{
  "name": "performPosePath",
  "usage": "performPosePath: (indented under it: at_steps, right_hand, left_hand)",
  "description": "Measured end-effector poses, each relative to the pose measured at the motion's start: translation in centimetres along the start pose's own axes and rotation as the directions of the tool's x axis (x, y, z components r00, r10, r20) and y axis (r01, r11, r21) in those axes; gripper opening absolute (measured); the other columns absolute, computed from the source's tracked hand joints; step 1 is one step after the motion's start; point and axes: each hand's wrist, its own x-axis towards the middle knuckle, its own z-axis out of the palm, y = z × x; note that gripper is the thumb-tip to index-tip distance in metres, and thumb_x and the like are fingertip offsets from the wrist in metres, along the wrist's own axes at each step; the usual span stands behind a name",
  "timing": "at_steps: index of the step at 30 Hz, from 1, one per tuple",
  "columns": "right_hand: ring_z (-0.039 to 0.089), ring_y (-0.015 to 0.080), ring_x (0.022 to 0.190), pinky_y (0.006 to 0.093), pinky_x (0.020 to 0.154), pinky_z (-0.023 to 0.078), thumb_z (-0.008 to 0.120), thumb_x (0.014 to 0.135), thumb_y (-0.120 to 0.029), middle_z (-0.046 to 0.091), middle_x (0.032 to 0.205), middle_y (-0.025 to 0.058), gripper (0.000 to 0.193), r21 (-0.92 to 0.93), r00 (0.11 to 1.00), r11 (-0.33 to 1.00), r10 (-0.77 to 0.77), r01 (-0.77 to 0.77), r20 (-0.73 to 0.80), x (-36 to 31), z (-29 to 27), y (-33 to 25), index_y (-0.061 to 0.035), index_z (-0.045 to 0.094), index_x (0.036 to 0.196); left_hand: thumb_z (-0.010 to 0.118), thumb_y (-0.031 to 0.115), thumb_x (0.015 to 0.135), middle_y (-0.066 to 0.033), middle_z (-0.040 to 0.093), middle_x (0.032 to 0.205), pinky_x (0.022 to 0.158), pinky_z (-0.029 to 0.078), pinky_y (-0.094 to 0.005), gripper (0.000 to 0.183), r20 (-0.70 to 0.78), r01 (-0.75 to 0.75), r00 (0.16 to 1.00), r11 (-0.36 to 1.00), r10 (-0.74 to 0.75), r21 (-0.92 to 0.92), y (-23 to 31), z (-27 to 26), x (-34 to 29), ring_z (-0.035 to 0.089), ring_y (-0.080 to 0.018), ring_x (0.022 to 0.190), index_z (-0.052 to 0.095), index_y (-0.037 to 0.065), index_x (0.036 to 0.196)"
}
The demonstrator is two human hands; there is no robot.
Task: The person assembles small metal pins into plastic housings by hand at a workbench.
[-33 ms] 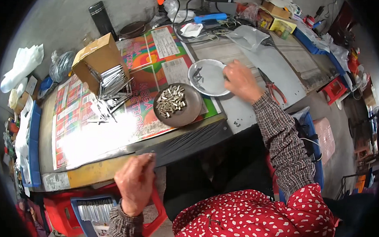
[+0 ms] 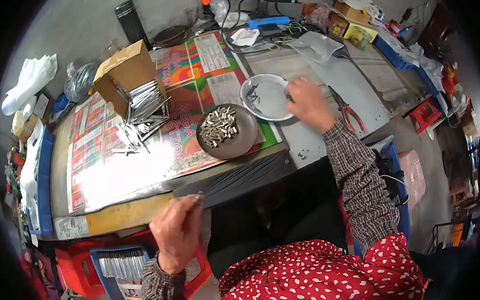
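My right hand (image 2: 311, 106) is at the right rim of a white bowl (image 2: 277, 115), its fingers curled together; a dark bit shows at the fingertips, too small to name. Several small dark, slim pieces (image 2: 253, 95) lie in the bowl. My left hand (image 2: 177, 233) hovers near the table's front edge, thumb and fingers pinched at a tiny greyish thing that I cannot make out. Between the hands, a brown round plate (image 2: 244, 139) carries a heap of short shiny metal cylinders (image 2: 219, 126). Red-handled pliers (image 2: 348, 110) lie right of my right hand.
A tipped cardboard box (image 2: 124, 61) spills slim silver rods (image 2: 146, 102) onto the printed sheet at left. Tiny dark bits (image 2: 303, 154) lie near the front edge. Below the table, a blue tray (image 2: 100, 259) of silver rods rests on a red stool (image 2: 72, 271). A black flask (image 2: 131, 22) stands behind.
The view has shifted slightly. Both hands keep nearly the same poses and places, with my right hand still at the white bowl's rim.
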Motion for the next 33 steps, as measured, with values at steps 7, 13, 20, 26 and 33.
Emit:
performPosePath:
  at_steps: [7,13,20,26,33]
  right_hand:
    - [0.055,0.0357,0.074,0.0433,0.066,0.044,0.060,0.072,-0.007,0.058,0.077,0.0151,0.016,0.185,0.968,0.964,0.218,-0.193,-0.126,-2.2,-2.6,-4.5,0.0004,0.051,0.084]
    - [0.055,0.0067,0.077,0.0233,0.067,0.045,0.063,0.078,-0.003,0.061,0.085,0.0022,0.023,0.669,0.880,0.622,0.464,-0.406,0.103,-5.3,-6.0,-8.0,0.0032,0.059,0.100]
    - [0.054,0.0056,0.080,0.0188,0.071,0.045,0.059,0.079,0.007,0.059,0.090,0.0021,0.022,0.838,0.842,0.362,0.504,-0.408,0.193,-8.4,-7.7,-10.3,0.0042,0.059,0.101]
    - [0.051,0.0031,0.075,0.0165,0.065,0.043,0.059,0.078,0.009,0.056,0.086,0.0010,0.018,0.889,0.871,0.333,0.475,-0.314,0.129,-9.6,-8.9,-11.7,0.0043,0.060,0.095]
    - [0.051,0.0064,0.069,0.0191,0.062,0.042,0.062,0.077,0.005,0.056,0.079,0.0029,0.015,0.888,0.893,0.365,0.438,-0.281,0.103,-10.2,-10.0,-12.3,0.0037,0.062,0.092]
  left_hand:
    - [0.068,-0.006,0.069,-0.0119,0.065,0.079,0.054,0.052,-0.0287,0.024,0.102,-0.065,0.990,0.968,0.093,-0.244,4.7,0.8,-1.0,0.065,-0.0233,0.066,0.066,0.002,0.091]
    - [0.063,-0.003,0.073,-0.0156,0.066,0.077,0.054,0.056,-0.0297,0.011,0.133,-0.278,0.915,0.834,0.382,-0.477,8.4,-0.1,-1.3,0.068,-0.0232,0.063,0.069,-0.001,0.083]
    - [0.067,0.003,0.073,-0.0202,0.063,0.090,0.061,0.053,-0.0333,0.024,-0.046,-0.452,0.800,0.550,0.598,-0.702,10.8,-1.3,-0.8,0.065,-0.0276,0.073,0.066,-0.006,0.095]
    - [0.068,0.003,0.076,-0.0221,0.062,0.086,0.055,0.054,-0.0302,0.017,0.064,-0.447,0.697,0.503,0.714,-0.740,12.3,-0.6,0.2,0.065,-0.0266,0.068,0.066,-0.007,0.089]
    - [0.067,0.004,0.078,-0.0211,0.064,0.085,0.060,0.057,-0.0323,0.014,-0.042,-0.446,0.728,0.426,0.684,-0.787,13.5,0.3,-0.2,0.067,-0.0274,0.073,0.067,-0.006,0.086]
